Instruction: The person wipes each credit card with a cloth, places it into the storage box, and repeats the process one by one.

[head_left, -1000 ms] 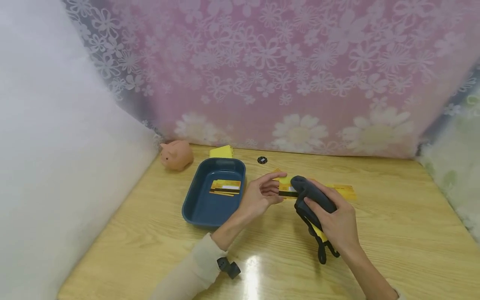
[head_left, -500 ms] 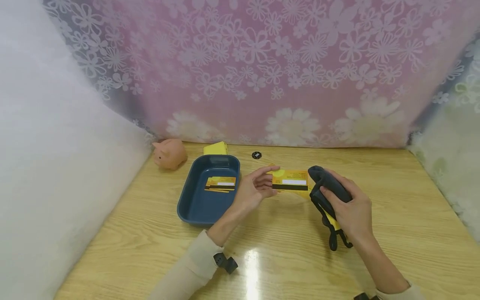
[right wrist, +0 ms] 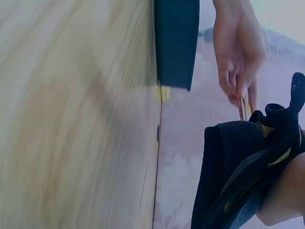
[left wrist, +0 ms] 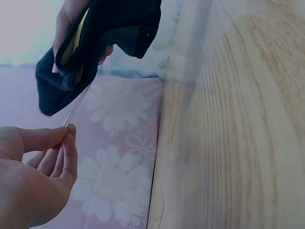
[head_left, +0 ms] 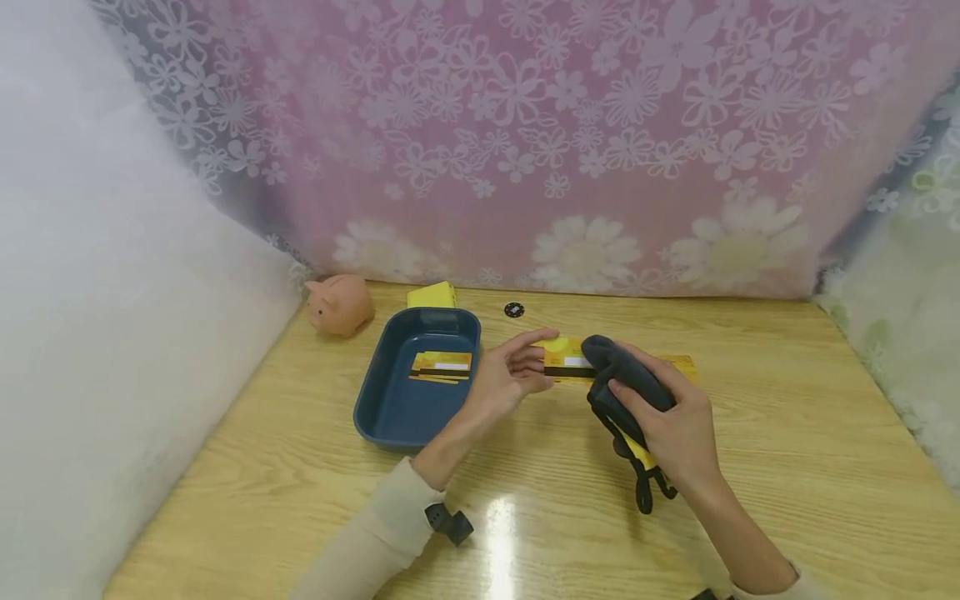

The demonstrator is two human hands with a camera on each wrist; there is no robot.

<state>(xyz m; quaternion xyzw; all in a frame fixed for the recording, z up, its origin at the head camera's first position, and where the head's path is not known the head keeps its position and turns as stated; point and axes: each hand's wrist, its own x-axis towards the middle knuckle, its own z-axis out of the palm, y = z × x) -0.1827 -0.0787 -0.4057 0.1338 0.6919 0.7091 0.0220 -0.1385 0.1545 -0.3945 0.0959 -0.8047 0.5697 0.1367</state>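
Fingers [head_left: 534,337] and thumb of the left hand [head_left: 495,382] are closed to a narrow pinch on the left end of a flat yellow-orange card with a black stripe [head_left: 557,358], while the right hand [head_left: 681,429] is wrapped round a folded, fuzzy dark navy cloth with black loops and yellow inner patches [head_left: 626,385], thumb on the near side. Behind everything hangs a pink and purple backdrop printed with white flowers [head_left: 592,108], rising from the far edge of a pale wood-grain table [head_left: 780,433]. On the table, left of the hands, sits a deep blue rectangular tray with rounded corners [head_left: 408,417]. The cloth is held up above the table and hides the right part of the pinched card in the head view; whether the two touch, I cannot tell. At the far left corner stands a peach-coloured piggy bank [head_left: 341,306], and just beyond the tray is a bright yellow boxy object [head_left: 432,295]. Inside the tray lies a small overlapping group of yellow-orange striped cards [head_left: 441,367]; more orange card [head_left: 684,365] shows behind the right hand, partly covered. Smallest is a round black chip with pale marks [head_left: 513,309], lying near the backdrop, to the right of the tray.
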